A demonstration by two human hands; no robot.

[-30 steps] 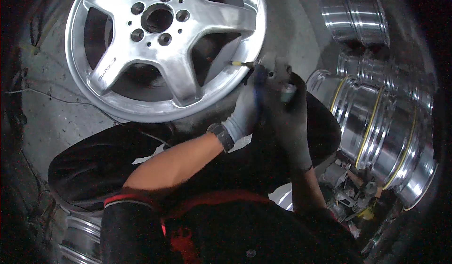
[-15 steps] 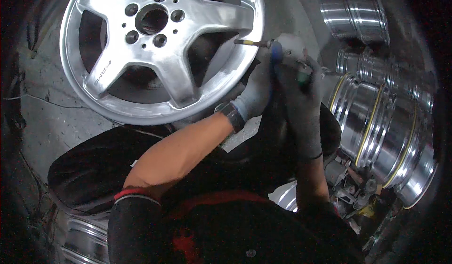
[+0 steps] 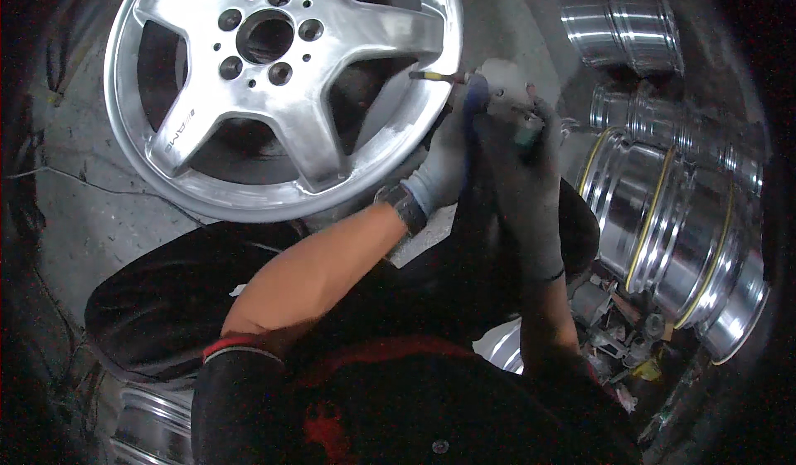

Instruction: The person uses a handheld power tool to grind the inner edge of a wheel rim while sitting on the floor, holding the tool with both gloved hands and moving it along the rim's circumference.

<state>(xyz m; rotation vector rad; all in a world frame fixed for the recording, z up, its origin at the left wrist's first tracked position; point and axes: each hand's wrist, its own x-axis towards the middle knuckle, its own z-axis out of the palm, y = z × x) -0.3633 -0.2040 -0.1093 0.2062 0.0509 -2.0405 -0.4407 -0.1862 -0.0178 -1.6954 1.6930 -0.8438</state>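
Observation:
A large silver five-spoke alloy wheel [image 3: 303, 137] lies face up in front of me, its surface brushed and partly polished. Both gloved hands are wrapped around a die grinder [image 3: 502, 77] with a pale body, just right of the rim. Its slim dark bit [image 3: 424, 75] with a yellow band points left over the wheel's right edge; whether it touches the metal I cannot tell. My left hand [image 3: 452, 154], in a grey glove with a dark wristwatch above it, closes on the tool's near side. My right hand [image 3: 528, 175], in a darker glove, grips its rear, fingers partly hidden.
Shiny wheel barrels [image 3: 643, 208], some with yellow bands, stand in rows along the right. Below them lies a heap of small metal parts [image 3: 618, 324]. Another wheel [image 3: 153, 423] is at the lower left. A thin cable [image 3: 99, 185] crosses the grey floor on the left.
Both hands and the grinder have shifted very slightly left, the bit staying over the wheel's right edge. The grip looks the same.

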